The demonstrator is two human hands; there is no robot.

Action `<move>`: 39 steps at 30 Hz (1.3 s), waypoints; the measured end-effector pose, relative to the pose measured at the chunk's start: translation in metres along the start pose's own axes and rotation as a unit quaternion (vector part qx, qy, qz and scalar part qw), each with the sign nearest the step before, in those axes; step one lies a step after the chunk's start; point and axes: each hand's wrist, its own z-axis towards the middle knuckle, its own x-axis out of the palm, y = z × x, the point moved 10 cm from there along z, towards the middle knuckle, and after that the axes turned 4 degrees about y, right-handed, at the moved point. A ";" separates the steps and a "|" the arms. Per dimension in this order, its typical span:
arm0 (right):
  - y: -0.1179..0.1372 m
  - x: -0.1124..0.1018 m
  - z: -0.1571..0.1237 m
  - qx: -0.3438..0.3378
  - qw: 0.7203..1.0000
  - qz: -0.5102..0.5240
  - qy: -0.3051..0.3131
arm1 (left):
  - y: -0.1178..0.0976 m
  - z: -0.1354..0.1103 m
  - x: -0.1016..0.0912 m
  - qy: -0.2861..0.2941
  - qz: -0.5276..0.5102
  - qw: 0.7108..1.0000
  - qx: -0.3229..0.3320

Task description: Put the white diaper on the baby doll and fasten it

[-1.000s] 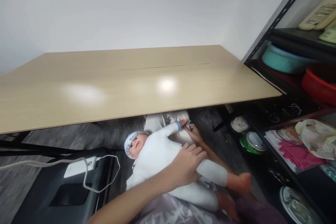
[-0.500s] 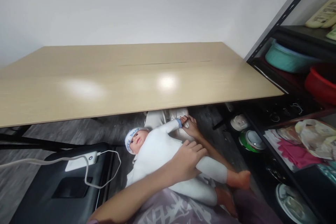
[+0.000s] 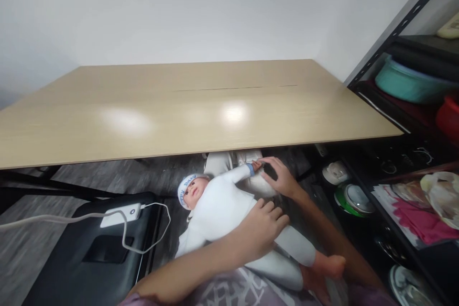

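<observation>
Left grip (image 3: 263, 229): lies across the hip of the plastic-faced baby doll (image 3: 218, 208) in a white cloth suit. The fingers curl over its upper thigh with the thumb on the near side, so the grip is closed loosely round the doll.

Right grip (image 3: 281, 179): palm down and fingers reaching forward, just beside the doll's raised hand with its blue cuff (image 3: 251, 169). It rests on a bundle of white cloth (image 3: 229, 165). A dark patch shows under the fingers. I cannot tell whether this grip has hold of anything.

Doll position: on its back across my lap, over purple patterned fabric (image 3: 233, 291). It lies below the near edge of the pale wood-grain worktop (image 3: 215, 105), toward the right half of that edge. The head, in a white cap with blue lettering (image 3: 186, 186), points left. The bare feet (image 3: 332, 265) point right.

Left of the doll: a black padded seat (image 3: 53, 267). A flat white power bank (image 3: 120, 213) lies near its far edge, with a white cable (image 3: 53, 218) plugged in.

Right of the doll: a black metal shelf rack (image 3: 394, 33). It holds a round teal plastic basin (image 3: 405, 83) and a red basin (image 3: 448, 122). Lower down are a green-rimmed round pot (image 3: 349, 199) and a pink cloth (image 3: 419, 215).
</observation>
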 end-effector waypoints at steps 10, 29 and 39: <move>0.076 0.120 0.077 -0.174 0.922 -0.212 0.274 | 0.035 -0.137 -0.024 -0.337 -0.202 0.911 -0.126; 0.143 -0.083 0.050 -0.013 0.961 -0.278 0.012 | 0.158 -0.207 -0.074 -0.227 -0.252 0.882 -0.326; 0.031 -0.109 0.129 0.146 0.923 -0.350 0.070 | 0.287 -0.111 -0.148 -0.108 -0.304 0.898 -0.299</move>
